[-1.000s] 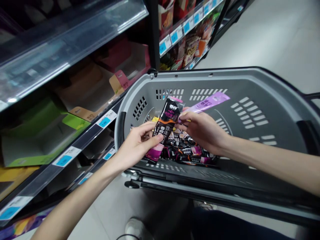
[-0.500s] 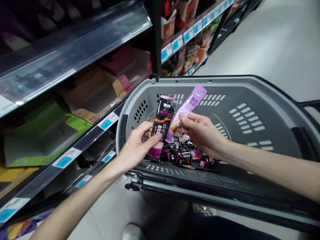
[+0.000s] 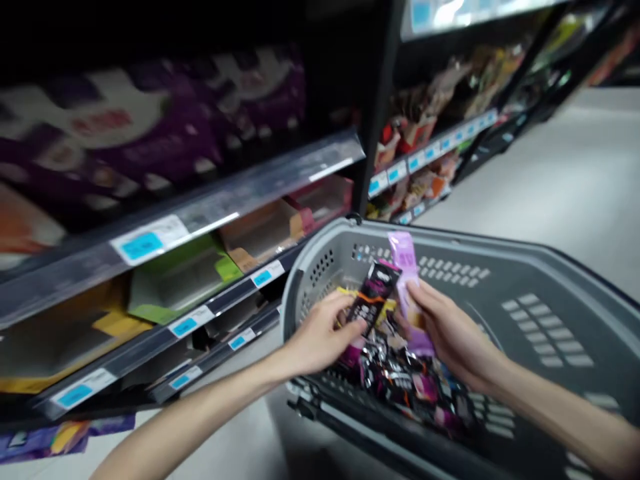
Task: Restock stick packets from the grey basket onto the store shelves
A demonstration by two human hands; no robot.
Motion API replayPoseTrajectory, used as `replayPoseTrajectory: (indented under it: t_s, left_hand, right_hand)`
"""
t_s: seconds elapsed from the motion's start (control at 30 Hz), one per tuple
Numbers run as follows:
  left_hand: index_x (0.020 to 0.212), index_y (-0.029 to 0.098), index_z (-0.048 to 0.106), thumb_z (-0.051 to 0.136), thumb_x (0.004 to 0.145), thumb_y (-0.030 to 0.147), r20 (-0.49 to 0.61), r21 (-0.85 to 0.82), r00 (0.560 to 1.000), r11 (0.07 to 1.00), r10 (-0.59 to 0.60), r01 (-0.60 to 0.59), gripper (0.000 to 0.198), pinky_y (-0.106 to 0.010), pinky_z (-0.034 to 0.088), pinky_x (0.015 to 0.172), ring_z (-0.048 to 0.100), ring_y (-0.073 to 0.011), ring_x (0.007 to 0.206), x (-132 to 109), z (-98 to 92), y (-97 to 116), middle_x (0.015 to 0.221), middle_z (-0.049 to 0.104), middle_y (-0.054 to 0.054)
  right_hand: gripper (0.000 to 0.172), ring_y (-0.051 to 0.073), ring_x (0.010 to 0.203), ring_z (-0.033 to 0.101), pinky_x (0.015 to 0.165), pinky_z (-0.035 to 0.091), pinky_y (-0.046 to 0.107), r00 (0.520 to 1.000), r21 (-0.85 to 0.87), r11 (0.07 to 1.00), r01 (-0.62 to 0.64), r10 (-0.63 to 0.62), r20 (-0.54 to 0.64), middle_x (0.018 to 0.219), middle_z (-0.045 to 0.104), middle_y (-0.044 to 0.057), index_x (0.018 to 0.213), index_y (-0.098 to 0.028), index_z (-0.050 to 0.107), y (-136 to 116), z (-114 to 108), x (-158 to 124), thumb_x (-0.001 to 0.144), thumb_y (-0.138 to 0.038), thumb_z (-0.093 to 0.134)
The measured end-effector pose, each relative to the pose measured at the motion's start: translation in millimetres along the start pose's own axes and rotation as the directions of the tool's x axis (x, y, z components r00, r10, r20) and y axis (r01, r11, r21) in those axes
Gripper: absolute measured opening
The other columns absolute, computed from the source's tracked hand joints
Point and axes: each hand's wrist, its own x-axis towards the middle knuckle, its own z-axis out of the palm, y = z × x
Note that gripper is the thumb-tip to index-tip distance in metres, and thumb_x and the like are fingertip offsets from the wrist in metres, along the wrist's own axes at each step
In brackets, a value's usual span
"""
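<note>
Left hand (image 3: 325, 333): gripping a black packet (image 3: 376, 288)
Right hand (image 3: 455, 337): pinching a purple packet (image 3: 403, 260)
Basket (image 3: 530, 273): holding shiny packets (image 3: 400, 377)

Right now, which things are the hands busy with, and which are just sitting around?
Busy with:
Left hand, holding a black packet
Right hand, holding a light-purple packet
Grey basket under them, with a pile of packets inside

Just around:
Purple packages
Open green carton
Price labels
</note>
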Motion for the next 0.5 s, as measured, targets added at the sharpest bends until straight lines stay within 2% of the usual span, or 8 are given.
replayPoseTrajectory:
  t_s: [0.1, 0.17, 0.27, 0.4, 0.5]
  left_hand:
    - [0.096, 0.015, 0.070, 0.062, 0.088, 0.025, -0.030, 0.048, 1.000, 0.999, -0.001, 0.002, 0.014, -0.028, 0.042, 0.077, 0.055, -0.0154, 0.084, 1, 1.0, -4, 0.093, 0.059, -0.002]
    - [0.092, 0.015, 0.069, 0.063, 0.086, 0.024, -0.051, 0.069, 0.999, 0.998, -0.008, 0.012, 0.012, -0.027, 0.041, 0.073, 0.054, -0.0149, 0.080, 2, 0.6, -7, 0.091, 0.058, -0.002]
    - [0.089, 0.015, 0.068, 0.064, 0.083, 0.025, -0.067, 0.074, 0.998, 0.997, -0.007, 0.012, 0.012, -0.027, 0.041, 0.074, 0.054, -0.0160, 0.082, 0, 0.1, -8, 0.091, 0.059, -0.002]
    - [0.094, 0.017, 0.071, 0.063, 0.080, 0.027, -0.071, 0.066, 0.997, 0.997, -0.027, 0.032, 0.018, -0.027, 0.044, 0.077, 0.057, -0.0176, 0.084, -4, 2.5, -11, 0.095, 0.063, -0.004]
    - [0.098, 0.019, 0.073, 0.063, 0.077, 0.030, -0.073, 0.086, 0.994, 0.992, -0.086, 0.092, 0.026, -0.029, 0.047, 0.078, 0.060, -0.0194, 0.084, -2, 5.8, -19, 0.096, 0.066, -0.004]
  right_hand:
    - [0.039, 0.009, 0.045, 0.043, 0.040, 0.040, 0.019, 0.994, 0.030, 0.994, -0.104, 0.105, -0.024, 0.057, 0.050, -0.003, 0.087, -0.021, 0.061, -1, -6, 5, 0.089, -0.060, 0.065]
    - [0.039, 0.008, 0.043, 0.041, 0.038, 0.039, 0.018, 0.994, 0.064, 0.992, -0.105, 0.107, -0.036, 0.056, 0.049, -0.004, 0.093, -0.021, 0.063, 0, -10, 10, 0.087, -0.059, 0.068]
    - [0.039, 0.008, 0.041, 0.041, 0.037, 0.040, 0.018, 0.996, 0.038, 0.996, -0.075, 0.077, -0.050, 0.055, 0.048, -0.005, 0.094, -0.021, 0.063, 3, -13, 14, 0.083, -0.057, 0.075]
    - [0.046, 0.008, 0.039, 0.043, 0.035, 0.038, 0.018, 0.995, -0.028, 0.999, -0.043, 0.040, -0.092, 0.056, 0.051, -0.007, 0.087, -0.022, 0.058, 6, -11, 18, 0.069, -0.052, 0.086]
    - [0.058, 0.011, 0.035, 0.042, 0.035, 0.035, 0.021, 0.986, -0.171, 0.981, 0.090, -0.112, -0.125, 0.047, 0.049, -0.009, 0.097, -0.026, 0.055, 5, -8, 21, 0.059, -0.050, 0.091]
